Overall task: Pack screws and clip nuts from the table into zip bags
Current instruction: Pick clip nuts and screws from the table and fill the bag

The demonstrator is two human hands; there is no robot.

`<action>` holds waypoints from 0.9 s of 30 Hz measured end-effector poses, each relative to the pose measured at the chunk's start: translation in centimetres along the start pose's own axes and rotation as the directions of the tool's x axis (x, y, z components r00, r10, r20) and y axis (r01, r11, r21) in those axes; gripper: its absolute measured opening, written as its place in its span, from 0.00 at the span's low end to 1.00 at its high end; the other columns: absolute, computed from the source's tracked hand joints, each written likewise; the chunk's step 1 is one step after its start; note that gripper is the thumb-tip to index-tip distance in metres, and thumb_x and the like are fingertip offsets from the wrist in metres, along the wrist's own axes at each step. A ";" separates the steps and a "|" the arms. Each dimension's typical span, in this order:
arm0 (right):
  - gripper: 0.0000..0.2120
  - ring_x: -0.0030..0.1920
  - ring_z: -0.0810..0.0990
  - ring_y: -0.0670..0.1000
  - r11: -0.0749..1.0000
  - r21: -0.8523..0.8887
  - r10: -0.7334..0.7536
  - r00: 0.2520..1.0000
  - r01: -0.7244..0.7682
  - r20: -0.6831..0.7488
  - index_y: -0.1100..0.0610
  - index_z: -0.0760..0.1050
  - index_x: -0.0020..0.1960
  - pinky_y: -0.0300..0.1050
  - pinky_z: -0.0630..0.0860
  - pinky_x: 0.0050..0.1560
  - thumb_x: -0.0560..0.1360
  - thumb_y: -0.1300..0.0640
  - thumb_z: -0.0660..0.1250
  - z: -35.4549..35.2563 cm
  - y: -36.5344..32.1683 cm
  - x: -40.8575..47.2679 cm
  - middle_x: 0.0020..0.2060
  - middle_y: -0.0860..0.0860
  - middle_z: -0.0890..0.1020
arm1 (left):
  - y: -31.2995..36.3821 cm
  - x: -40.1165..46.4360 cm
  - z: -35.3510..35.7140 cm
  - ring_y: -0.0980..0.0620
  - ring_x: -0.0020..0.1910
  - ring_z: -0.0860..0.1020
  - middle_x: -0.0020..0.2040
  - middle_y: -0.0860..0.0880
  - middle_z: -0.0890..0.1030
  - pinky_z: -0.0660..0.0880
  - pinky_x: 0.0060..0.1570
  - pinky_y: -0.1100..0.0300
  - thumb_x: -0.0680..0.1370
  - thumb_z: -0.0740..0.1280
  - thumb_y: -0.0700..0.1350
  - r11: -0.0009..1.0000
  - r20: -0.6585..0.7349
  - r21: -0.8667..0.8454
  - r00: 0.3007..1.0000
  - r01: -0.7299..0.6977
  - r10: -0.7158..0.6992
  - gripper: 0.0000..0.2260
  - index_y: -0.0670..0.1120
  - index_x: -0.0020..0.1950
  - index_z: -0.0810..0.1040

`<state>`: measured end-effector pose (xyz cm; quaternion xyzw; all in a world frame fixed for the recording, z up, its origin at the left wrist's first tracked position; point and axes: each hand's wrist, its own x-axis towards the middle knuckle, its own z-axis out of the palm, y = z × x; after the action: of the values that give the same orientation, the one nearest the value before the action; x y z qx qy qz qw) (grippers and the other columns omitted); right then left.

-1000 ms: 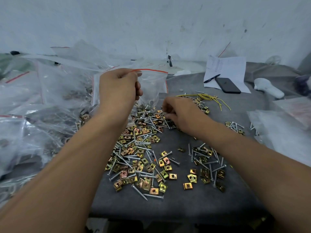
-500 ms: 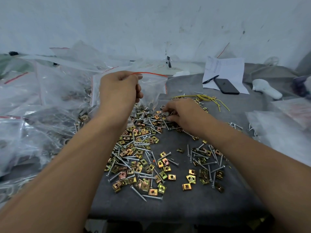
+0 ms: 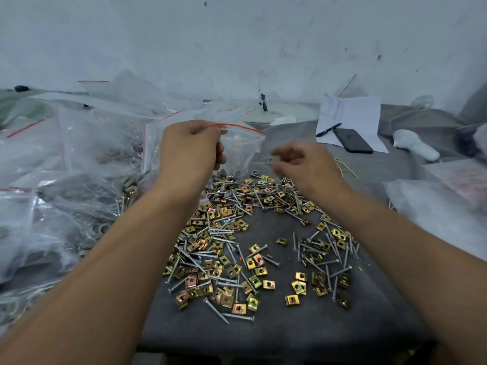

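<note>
— Brass-coloured clip nuts (image 3: 259, 271) and silvery screws (image 3: 238, 316) lie scattered across the grey table (image 3: 290, 335) in front of us, the thickest pile running from the middle up toward our hands.

— And the bag?

— Our left hand (image 3: 191, 151) pinches the red-lined top edge of a clear zip bag (image 3: 243, 148) and holds it upright above the far end of the pile, mouth toward our right hand (image 3: 303, 164). A few grey pieces sit at the bottom of the bag.

— Is the right hand holding anything?

— Its fingers are curled just beside the bag's open corner, but the hand is blurred, so we cannot tell whether anything is pinched there.

— What crowds us?

— On our left a heap of filled clear bags (image 3: 66, 180) presses up against the pile and reaches behind the held bag. On the right, more plastic bags (image 3: 434, 206) lie at the table's edge. Yellow wires (image 3: 347, 168) peek out past our right hand. Farther back a sheet of paper (image 3: 353, 114) carries a black pen (image 3: 328, 129) and a dark phone (image 3: 353, 140), with a white object (image 3: 415, 143) beside them
</note>
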<state>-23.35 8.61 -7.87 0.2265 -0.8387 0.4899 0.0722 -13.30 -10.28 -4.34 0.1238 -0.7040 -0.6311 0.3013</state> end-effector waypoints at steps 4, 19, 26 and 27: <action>0.12 0.45 0.86 0.46 0.949 0.286 -0.072 0.974 0.133 -0.216 0.53 0.85 0.56 0.42 0.83 0.52 0.74 0.64 0.76 -2.6 -2.8 -0.6 0.44 0.47 0.87 | 0.2 0.0 0.6 0.52 0.26 0.76 0.27 0.52 0.77 0.75 0.32 0.58 0.81 0.66 0.37 0.995 0.043 0.088 0.998 -0.050 0.046 0.12 0.47 0.45 0.87; 0.15 0.48 0.84 0.45 0.921 -0.119 -0.378 0.926 0.372 -0.027 0.57 0.84 0.61 0.32 0.79 0.52 0.75 0.63 0.76 -0.6 -6.8 -3.6 0.51 0.51 0.83 | 0.4 -0.7 2.0 0.54 0.24 0.74 0.25 0.52 0.77 0.71 0.30 0.60 0.82 0.65 0.37 0.980 0.160 0.143 0.981 -0.135 0.112 0.12 0.47 0.48 0.87; 0.09 0.50 0.82 0.42 0.905 -0.169 -0.406 0.911 0.391 -0.071 0.55 0.82 0.57 0.35 0.78 0.54 0.77 0.56 0.75 -1.7 -6.3 -3.7 0.51 0.48 0.82 | 0.5 -0.5 1.6 0.51 0.26 0.73 0.28 0.49 0.75 0.72 0.30 0.59 0.82 0.64 0.35 0.998 0.130 -0.052 0.991 -0.022 0.029 0.12 0.42 0.49 0.87; 0.10 0.51 0.80 0.42 0.889 -0.230 -0.419 0.906 0.396 -0.061 0.53 0.82 0.56 0.34 0.75 0.54 0.75 0.53 0.76 -2.0 -6.1 -3.6 0.52 0.47 0.80 | 0.5 -0.5 1.6 0.51 0.27 0.72 0.28 0.49 0.75 0.72 0.31 0.59 0.82 0.64 0.35 0.996 0.132 -0.085 0.991 -0.014 0.026 0.11 0.41 0.49 0.87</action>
<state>-17.56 8.91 -3.23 0.3614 -0.8145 0.3833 0.2428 -13.71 -8.64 -3.99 0.0617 -0.6965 -0.6639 0.2651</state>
